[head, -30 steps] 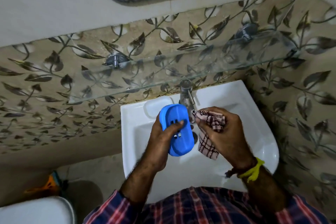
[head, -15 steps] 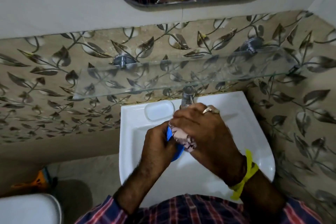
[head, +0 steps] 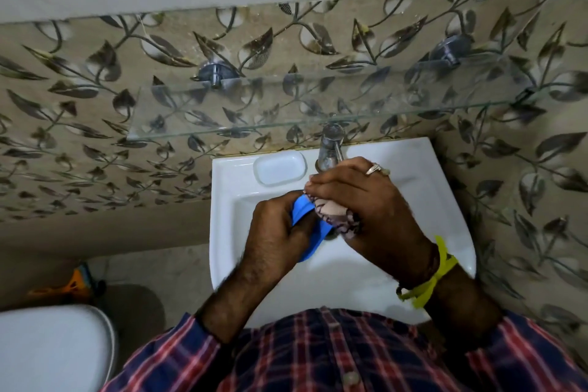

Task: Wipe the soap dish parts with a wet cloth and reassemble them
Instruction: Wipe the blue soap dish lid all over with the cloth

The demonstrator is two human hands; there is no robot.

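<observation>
Far left of my hands, low: white toilet lid [head: 47, 347], with an orange-and-blue item [head: 78, 280] on the floor beyond it, too blurred to identify.

Up and left of my hands: glass shelf [head: 222, 114] on two chrome brackets, mounted on leaf-pattern tile [head: 79, 105]. Nothing visibly on the shelf.

Both my hands are over the white washbasin [head: 229, 232]. Moulded soap recess [head: 280, 167] in the basin ledge sits just above my left hand, apart from it.

My left hand [head: 273, 239] is wrapped around the blue soap dish part [head: 313, 247], fingers curled shut on it. Part is edge-on to me, mostly hidden behind that hand; only a blue strip shows between my two hands. Can't tell which half of the dish it is.

Checked wet cloth [head: 337, 216] is bunched against the blue part, right at its inner side, touching it.

My right hand [head: 375, 213] is clamped over the cloth, fingertips pressing down toward my left hand. Ring [head: 374, 169] on one finger, yellow thread band [head: 432, 277] on that wrist.

Chrome tap [head: 331, 149] stands just above my right-hand knuckles, close; contact unclear. Can't tell whether water is running.

Below both wrists: my plaid shirt [head: 334, 356].
</observation>
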